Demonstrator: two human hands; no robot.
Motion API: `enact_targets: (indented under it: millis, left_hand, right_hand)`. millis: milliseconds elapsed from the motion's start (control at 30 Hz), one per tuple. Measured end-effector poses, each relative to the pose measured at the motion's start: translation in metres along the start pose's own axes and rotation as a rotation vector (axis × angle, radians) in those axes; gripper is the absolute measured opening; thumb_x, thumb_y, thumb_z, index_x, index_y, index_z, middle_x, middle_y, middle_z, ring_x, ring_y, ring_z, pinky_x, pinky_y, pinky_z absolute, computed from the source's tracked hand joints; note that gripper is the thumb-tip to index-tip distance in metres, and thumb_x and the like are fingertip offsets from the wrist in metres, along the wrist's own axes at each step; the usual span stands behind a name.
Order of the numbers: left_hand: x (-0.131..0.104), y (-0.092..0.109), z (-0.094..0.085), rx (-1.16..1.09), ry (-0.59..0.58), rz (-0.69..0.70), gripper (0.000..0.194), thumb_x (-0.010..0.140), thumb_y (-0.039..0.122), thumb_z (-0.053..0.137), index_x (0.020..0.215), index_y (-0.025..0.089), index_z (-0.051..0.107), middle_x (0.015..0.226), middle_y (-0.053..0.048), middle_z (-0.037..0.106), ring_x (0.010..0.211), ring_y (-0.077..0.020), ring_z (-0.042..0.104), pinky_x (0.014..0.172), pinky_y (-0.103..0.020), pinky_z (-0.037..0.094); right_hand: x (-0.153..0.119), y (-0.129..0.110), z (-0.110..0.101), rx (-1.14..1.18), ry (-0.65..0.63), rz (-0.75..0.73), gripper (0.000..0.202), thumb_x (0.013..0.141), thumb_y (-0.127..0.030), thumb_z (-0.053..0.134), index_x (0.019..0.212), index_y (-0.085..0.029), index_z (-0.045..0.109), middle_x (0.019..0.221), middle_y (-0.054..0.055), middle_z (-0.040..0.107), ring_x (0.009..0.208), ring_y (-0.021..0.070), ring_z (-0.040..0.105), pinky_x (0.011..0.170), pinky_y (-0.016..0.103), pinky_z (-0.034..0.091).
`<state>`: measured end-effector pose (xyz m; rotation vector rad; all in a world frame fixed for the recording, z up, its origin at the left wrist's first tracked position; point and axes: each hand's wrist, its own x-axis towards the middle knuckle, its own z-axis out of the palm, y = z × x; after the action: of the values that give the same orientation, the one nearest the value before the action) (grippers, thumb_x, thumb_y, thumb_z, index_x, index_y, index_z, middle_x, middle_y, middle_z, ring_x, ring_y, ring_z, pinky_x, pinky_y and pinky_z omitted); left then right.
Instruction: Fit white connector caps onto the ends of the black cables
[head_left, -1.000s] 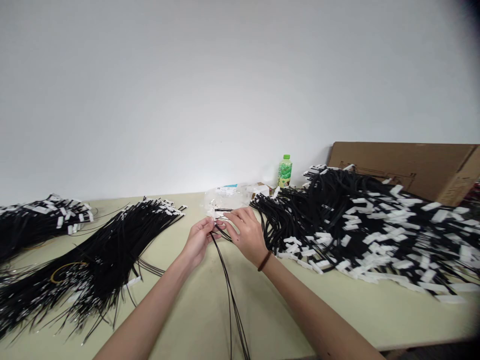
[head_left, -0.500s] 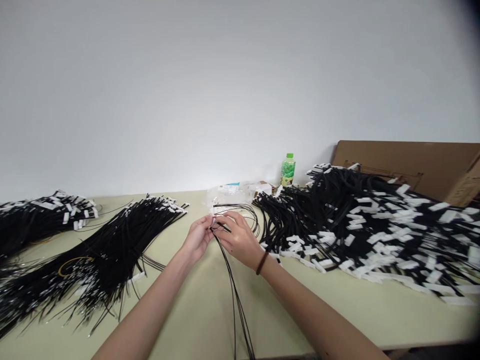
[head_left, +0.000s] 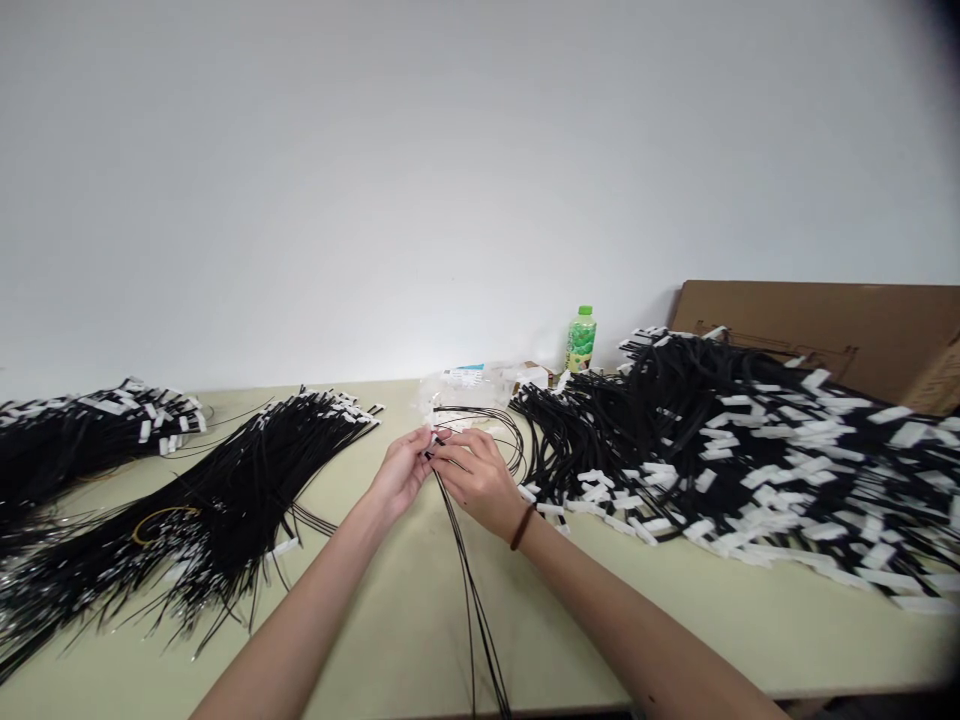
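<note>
Near the middle of the table, my left hand (head_left: pixel 403 470) is closed, its thumb and fingers pinching a small white piece at the ends of some thin black cables (head_left: pixel 463 555). My right hand (head_left: pixel 480 478) meets it from the right, fingertips closed on the short black ends of the same cables. From between the hands the cables hang down toward the table's front edge. Just behind, a loop of thin black cable (head_left: pixel 517 440) curves beside a clear plastic bag (head_left: pixel 442 388). The fingers partly hide the white piece and the cable ends.
Bundles of black cables (head_left: pixel 217 500) with white tips and a yellow band (head_left: pixel 154 515) lie to the left. A large heap of black cables with white connectors (head_left: pixel 712 460) fills the right side. Behind stand a green-capped bottle (head_left: pixel 581 340) and a cardboard box (head_left: pixel 810 330) against the wall.
My right fingers have drawn in closer to my left fingertips, and the black ends jutting between them have shifted. The whole view has moved slightly.
</note>
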<state>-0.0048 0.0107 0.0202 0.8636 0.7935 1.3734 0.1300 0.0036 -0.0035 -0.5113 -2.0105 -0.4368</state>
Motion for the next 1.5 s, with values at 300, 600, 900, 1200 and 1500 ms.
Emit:
enact_targets:
  millis: [300,600,900,1200,1500]
  left_hand:
    - [0.0,-0.003,-0.001,0.026,0.037,0.021,0.012,0.078,0.014,0.056,0.071,0.009,0.065,0.071,-0.007,0.065,0.06,-0.0097,0.058,0.059,-0.02,0.049]
    - [0.003,0.0,-0.008,0.109,0.122,0.041,0.014,0.079,0.013,0.053,0.075,0.008,0.065,0.08,-0.011,0.067,0.068,-0.0132,0.062,0.059,-0.021,0.05]
    - [0.005,-0.001,-0.012,0.128,0.15,0.043,0.011,0.076,0.012,0.056,0.071,0.009,0.065,0.078,-0.012,0.067,0.07,-0.0148,0.062,0.059,-0.022,0.049]
    - [0.009,-0.006,-0.013,0.084,0.042,-0.016,0.012,0.078,0.017,0.057,0.074,0.01,0.065,0.074,-0.009,0.065,0.067,-0.0125,0.062,0.053,-0.018,0.046]
    - [0.005,-0.005,-0.009,0.07,0.049,-0.016,0.01,0.078,0.018,0.059,0.073,0.011,0.064,0.074,-0.006,0.063,0.065,-0.011,0.061,0.052,-0.017,0.045]
  right_hand:
    - [0.003,0.003,-0.005,0.348,0.102,0.249,0.017,0.085,-0.014,0.052,0.089,-0.022,0.067,0.09,0.004,0.066,0.092,0.0176,0.054,0.082,0.035,0.045]
    - [0.017,0.029,-0.022,1.286,0.657,1.023,0.025,0.068,-0.039,0.07,0.074,-0.017,0.06,0.068,-0.001,0.06,0.07,0.0131,0.06,0.074,0.032,0.051]
    - [0.013,0.055,-0.04,0.657,0.742,1.004,0.026,0.075,-0.04,0.059,0.087,-0.017,0.062,0.068,0.0,0.056,0.054,0.0092,0.047,0.044,0.02,0.035]
    - [0.013,0.015,-0.032,-0.071,0.052,0.174,0.02,0.089,-0.019,0.048,0.08,-0.019,0.066,0.069,0.004,0.058,0.07,0.0165,0.047,0.064,0.028,0.039]
    - [0.013,0.017,-0.032,-0.15,0.012,0.126,0.024,0.089,-0.018,0.047,0.072,-0.019,0.064,0.066,0.003,0.056,0.068,0.0159,0.044,0.063,0.027,0.037]
